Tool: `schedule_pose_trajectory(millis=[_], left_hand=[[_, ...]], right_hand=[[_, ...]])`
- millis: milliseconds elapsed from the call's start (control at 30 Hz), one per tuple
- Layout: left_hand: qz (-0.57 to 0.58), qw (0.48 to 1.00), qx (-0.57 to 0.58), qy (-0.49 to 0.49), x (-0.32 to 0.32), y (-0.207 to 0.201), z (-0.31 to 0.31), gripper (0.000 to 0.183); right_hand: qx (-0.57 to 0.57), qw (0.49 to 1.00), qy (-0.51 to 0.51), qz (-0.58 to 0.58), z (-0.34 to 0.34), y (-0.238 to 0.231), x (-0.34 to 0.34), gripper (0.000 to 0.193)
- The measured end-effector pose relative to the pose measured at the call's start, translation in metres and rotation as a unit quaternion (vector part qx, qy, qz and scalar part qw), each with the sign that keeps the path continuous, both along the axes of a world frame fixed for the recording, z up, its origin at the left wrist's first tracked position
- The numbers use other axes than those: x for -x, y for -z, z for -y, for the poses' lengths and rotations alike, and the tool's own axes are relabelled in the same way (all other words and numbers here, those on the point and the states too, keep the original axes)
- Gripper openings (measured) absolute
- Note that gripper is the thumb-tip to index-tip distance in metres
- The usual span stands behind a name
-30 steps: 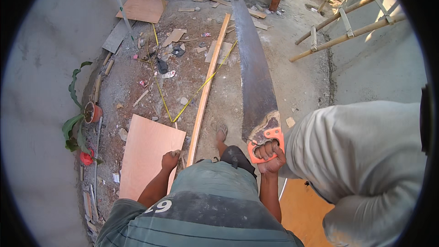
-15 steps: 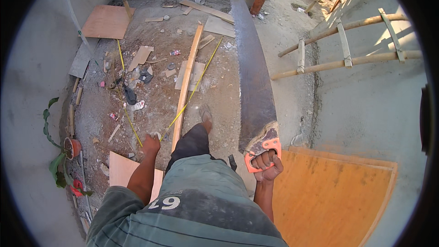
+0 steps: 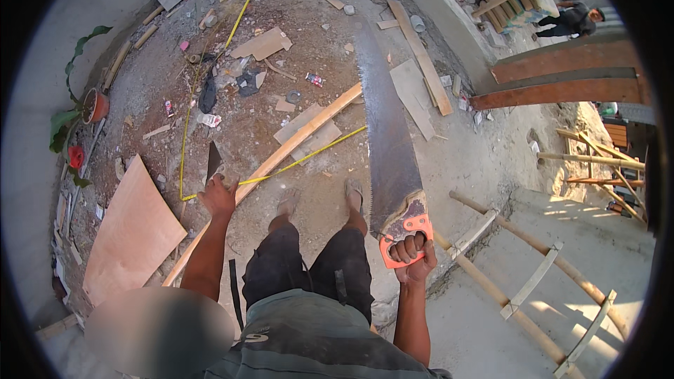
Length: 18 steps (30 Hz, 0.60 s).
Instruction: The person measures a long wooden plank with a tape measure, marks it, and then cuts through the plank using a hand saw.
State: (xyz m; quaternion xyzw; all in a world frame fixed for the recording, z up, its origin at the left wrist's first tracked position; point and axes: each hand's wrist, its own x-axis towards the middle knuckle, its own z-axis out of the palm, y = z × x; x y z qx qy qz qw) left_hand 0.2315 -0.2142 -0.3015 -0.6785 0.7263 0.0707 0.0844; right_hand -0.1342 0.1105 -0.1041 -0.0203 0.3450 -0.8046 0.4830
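Note:
My right hand (image 3: 411, 248) is wrapped round the orange handle of a large handsaw (image 3: 390, 133). The saw's wide dark blade points away from me, its toothed edge to the left. My left hand (image 3: 219, 196) is closed at the yellow tape measure strip (image 3: 316, 149), which bends beside it and runs off both ways. A dark triangular piece (image 3: 214, 160) shows just beyond the fingers; I cannot make out whether they hold it. A long narrow wooden strip (image 3: 298, 139) passes diagonally by the left hand, its far end reaching the saw blade.
A pinkish plywood sheet (image 3: 133, 231) lies at the left, near a potted plant (image 3: 95, 107). Scrap boards (image 3: 421, 56) and rubble litter the ground. A bamboo ladder (image 3: 540, 267) lies at the right. Wooden beams (image 3: 562, 74) stand far right, with another person (image 3: 572, 20) beyond.
My view has swung to the right, bringing both feet and the far person into sight. The saw remains in my right hand. The tape now bends sharply beside my left hand.

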Motion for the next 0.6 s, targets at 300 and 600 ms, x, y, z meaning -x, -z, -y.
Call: schedule_pose_trajectory(millis=[300,600], left_hand=[[0.049,0.989,0.14,-0.024,0.086,0.195,0.035,0.059],[-0.007,0.978,0.193,-0.075,0.152,0.395,0.101,0.059]], right_hand=[[-0.072,0.98,-0.18,0.051,0.111,0.259,0.184,0.035],[-0.053,0.961,-0.264,0.059,0.158,0.507,0.225,0.03]])
